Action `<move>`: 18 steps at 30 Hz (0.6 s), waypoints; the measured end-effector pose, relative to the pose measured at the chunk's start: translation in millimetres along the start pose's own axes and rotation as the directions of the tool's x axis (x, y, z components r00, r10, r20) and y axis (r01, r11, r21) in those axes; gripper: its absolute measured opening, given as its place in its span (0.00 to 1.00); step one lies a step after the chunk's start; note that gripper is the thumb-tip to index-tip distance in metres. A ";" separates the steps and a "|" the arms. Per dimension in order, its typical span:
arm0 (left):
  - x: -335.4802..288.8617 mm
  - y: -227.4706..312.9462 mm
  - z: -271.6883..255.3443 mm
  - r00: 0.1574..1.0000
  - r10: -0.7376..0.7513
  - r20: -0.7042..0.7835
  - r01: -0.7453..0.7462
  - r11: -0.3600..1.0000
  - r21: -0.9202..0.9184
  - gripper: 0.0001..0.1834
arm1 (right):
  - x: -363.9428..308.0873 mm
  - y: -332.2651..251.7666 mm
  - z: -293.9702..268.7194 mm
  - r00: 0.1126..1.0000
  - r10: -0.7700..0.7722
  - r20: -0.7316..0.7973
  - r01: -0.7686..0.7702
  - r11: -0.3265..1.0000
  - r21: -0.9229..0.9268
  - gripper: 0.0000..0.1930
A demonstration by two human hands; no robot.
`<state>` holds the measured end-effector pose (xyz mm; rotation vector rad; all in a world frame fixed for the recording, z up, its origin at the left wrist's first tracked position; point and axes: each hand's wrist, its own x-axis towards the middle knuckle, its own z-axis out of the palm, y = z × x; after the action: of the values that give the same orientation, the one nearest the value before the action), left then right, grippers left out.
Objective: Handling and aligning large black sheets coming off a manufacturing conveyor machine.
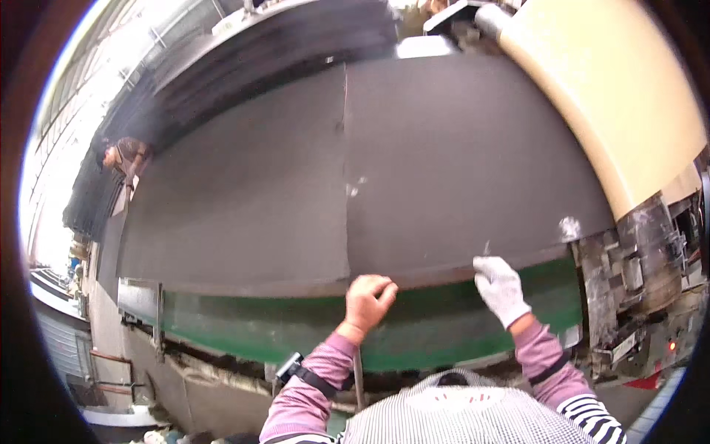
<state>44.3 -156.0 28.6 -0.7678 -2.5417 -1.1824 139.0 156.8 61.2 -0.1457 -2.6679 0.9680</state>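
Note:
Two large dark grey sheets lie flat before me, a left sheet (244,192) and a right sheet (466,155), meeting at a seam. My bare left hand (367,302) is at the near edge, close to the seam, with fingers curled in and thumb near the forefinger. Whatever is inside it, if anything, is hidden. My right hand (501,290), in a white glove, is at the right sheet's near edge. Its thumb looks apart from the fingers, and nothing shows in it. Below the edge runs a green surface (444,325).
A large cream roll (614,96) curves along the right, beside worn machine parts (647,259) and a small red light (672,345). Dark stacked sheets (274,55) rise along the far side. Another person (127,155) bends over at the far left end.

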 end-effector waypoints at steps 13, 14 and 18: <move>-34.9 -261.6 -181.4 0.776 -0.576 -0.258 0.592 0.522 0.614 0.20 | 80.3 -30.2 121.7 0.942 0.225 0.250 -0.186 0.968 -0.170 0.19; -33.1 -275.9 -185.7 0.774 -0.576 -0.262 0.599 0.534 0.596 0.22 | 79.8 -26.2 120.0 0.942 0.206 0.265 -0.173 0.975 -0.142 0.20; -18.3 -305.6 -193.9 0.839 -0.508 -0.195 0.482 0.526 0.701 0.25 | 79.4 -10.1 109.1 0.928 0.250 0.277 -0.186 0.953 -0.238 0.23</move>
<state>-110.3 -474.4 -49.3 0.1703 -2.9800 -0.1135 29.6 97.9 7.5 -0.3767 -3.0903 0.8271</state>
